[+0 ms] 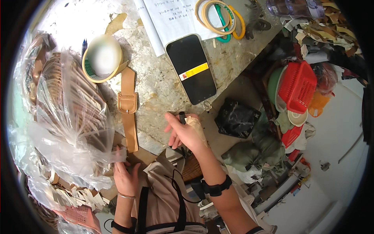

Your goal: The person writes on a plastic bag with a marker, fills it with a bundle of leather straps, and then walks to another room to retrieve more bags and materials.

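My left hand (125, 180) is at the edge of the clear plastic bag (72, 130), thumb spread away from the fingers. Some plastic covers part of those fingers. The bag holds many brown strips. Over the table's near edge, my right hand (186, 133) is closed around a slim black pen-like tool (182, 117), whose ends stick out of the grip. A beige wrap (196, 126) lies along that hand's outer side. Between my hands and farther forward lies a tan strap (128, 130) with a stitched, tan-covered buckle (127, 103); its far end reaches a tape roll (87, 70).
A black phone (191, 70) lies on the worn table (152, 105), beside written paper (165, 19) and several tape rings (212, 19). To the right, below the tabletop, are a black crate (237, 118) and a red basket (298, 87). Scraps (80, 197) lie at lower left.
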A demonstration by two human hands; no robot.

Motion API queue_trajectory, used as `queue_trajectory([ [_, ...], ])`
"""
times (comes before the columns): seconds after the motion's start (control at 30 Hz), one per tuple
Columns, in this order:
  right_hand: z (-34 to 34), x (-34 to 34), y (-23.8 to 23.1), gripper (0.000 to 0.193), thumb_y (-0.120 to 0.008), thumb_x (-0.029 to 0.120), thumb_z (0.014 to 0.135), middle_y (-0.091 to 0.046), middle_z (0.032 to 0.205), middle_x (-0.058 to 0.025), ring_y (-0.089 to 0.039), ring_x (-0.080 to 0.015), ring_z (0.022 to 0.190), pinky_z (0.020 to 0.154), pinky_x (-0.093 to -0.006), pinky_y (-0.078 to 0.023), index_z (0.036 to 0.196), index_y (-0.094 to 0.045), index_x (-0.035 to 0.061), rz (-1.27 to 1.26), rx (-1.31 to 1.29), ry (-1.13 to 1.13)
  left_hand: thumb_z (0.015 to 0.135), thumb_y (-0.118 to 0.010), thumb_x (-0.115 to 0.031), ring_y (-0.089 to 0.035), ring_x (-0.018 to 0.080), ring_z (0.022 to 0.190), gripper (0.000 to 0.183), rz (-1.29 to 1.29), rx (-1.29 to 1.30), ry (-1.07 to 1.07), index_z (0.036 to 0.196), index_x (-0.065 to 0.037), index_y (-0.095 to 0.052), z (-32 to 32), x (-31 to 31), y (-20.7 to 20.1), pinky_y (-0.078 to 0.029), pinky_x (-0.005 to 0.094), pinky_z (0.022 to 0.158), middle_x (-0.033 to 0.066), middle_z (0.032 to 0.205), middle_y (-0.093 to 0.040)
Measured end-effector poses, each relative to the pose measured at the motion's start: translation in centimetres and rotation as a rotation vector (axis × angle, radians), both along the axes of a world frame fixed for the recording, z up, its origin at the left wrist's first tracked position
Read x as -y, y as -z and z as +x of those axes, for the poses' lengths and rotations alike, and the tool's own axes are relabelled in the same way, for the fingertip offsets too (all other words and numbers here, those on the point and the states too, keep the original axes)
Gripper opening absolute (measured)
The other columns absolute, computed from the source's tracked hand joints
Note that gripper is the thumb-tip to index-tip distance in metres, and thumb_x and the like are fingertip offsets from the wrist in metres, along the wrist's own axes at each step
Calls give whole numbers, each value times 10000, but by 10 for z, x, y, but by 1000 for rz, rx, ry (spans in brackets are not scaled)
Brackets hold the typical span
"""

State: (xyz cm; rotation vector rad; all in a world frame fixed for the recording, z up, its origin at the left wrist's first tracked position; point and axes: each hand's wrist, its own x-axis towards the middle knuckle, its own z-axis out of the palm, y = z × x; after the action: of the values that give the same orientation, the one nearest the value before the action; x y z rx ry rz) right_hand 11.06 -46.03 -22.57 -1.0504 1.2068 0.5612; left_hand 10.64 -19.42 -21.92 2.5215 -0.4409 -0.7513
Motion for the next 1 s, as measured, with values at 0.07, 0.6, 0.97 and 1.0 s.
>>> queue_trajectory([
  [0.07, 0, 0, 1, 471, -603, 383, 899, -590, 500, -136, -551, -167, 361, 352, -248, -440, 720, -627, -52, -1, -10, -8, 672, -790, -84, -486, 224, 601, 952, 46, -24, -49, 1459, -20, -259, 3, 4, 0, -435, 344, 576, 67, 717, -491],
  [0.6, 2, 1, 0, 480, -604, 395, 896, -581, 487, -131, -556, -169, 365, 353, -239, -437, 721, -640, -50, -5, -16, -35, 614, -815, -77, -440, 206, 517, 989, 108, -118, -153, 1458, -74, -299, 8, 8, 0, -418, 340, 521, 44, 623, -437],
  [0.97, 3, 1, 0, 465, -618, 381, 891, -578, 486, -130, -557, -168, 367, 348, -246, -440, 724, -642, -52, 1, -5, -6, 595, -805, -29, -434, 189, 499, 1039, 122, -82, -144, 1479, -133, -270, 5, 4, 4, -409, 334, 513, 21, 580, -409],
  [1.0, 3, 1, 0, 465, -622, 381, 889, -577, 485, -131, -556, -168, 366, 346, -247, -440, 722, -642, -53, 5, -2, 0, 595, -805, -29, -434, 189, 499, 1039, 122, -84, -145, 1479, -133, -270, 5, 4, 5, -409, 334, 513, 21, 580, -409],
])
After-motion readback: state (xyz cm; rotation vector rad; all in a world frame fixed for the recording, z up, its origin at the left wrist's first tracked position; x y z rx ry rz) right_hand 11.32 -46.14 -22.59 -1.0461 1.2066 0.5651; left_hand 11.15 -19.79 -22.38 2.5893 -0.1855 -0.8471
